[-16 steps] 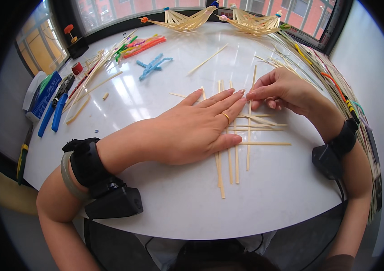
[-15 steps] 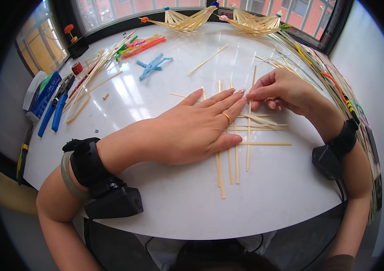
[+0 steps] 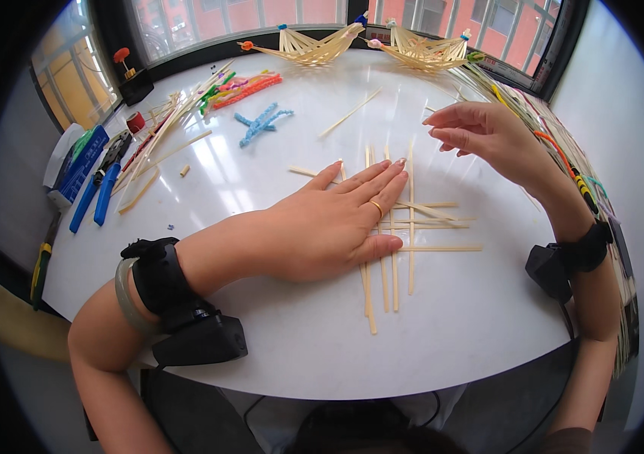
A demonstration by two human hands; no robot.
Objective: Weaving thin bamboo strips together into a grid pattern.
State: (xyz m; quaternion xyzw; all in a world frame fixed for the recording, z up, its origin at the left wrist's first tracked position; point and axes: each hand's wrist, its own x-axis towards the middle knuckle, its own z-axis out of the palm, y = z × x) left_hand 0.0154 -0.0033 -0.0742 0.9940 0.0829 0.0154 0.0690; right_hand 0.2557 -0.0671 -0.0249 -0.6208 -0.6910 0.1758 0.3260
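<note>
My left hand (image 3: 322, 231) lies flat, fingers spread, over the middle of a lattice of pale thin wooden or bamboo strips (image 3: 412, 265) on the table. Upright strips show past its fingertips and below its thumb; crosswise strips (image 3: 443, 249) stick out to its right. The hand hides the crossings underneath. One strip (image 3: 443, 215) slants across the right side of the lattice. Raised beyond the lattice's upper right is my right hand (image 3: 488, 140), thumb and fingers apart, with nothing visible between them. The rightmost upright strip stands free of it.
Blue pipe cleaners (image 3: 263, 122) and a loose strip (image 3: 350, 113) lie further back. Two woven boat-shaped pieces (image 3: 311, 49) stand by the window. Blue-handled pliers (image 3: 104, 193), a blue box (image 3: 84, 166) and more strips are at left. Bundled long strips (image 3: 556, 140) run along the right edge.
My right hand has let go of the rightmost upright strip and lifted up and to the right. That strip now sits slightly closer to its neighbour. My left hand stays pressed in place.
</note>
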